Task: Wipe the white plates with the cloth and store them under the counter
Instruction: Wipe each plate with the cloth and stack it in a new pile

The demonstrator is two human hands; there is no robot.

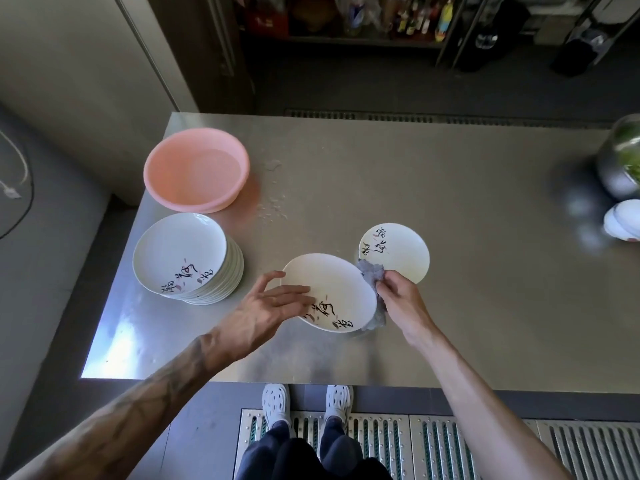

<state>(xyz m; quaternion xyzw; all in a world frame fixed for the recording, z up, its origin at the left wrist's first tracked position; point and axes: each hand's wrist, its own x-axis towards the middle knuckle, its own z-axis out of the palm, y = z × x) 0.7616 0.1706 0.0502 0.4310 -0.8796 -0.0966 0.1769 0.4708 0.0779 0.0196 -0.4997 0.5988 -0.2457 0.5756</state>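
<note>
White plate [329,292], just beside the stack [187,258]: my left hand [277,303] steadies it with flat fingers, my right hand [398,296] pinches the cloth [372,271] at its rim, possibly underneath. I'd wipe round with even pressure.

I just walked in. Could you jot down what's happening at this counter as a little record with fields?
place: steel counter
left hand: fingers straight, lying on the face of the tilted plate
right hand: grips the grey cloth at that plate's right edge
at left: stack of plates
at right: single plate, partly hidden by the cloth
also: pink basin, water drops beside it
</note>
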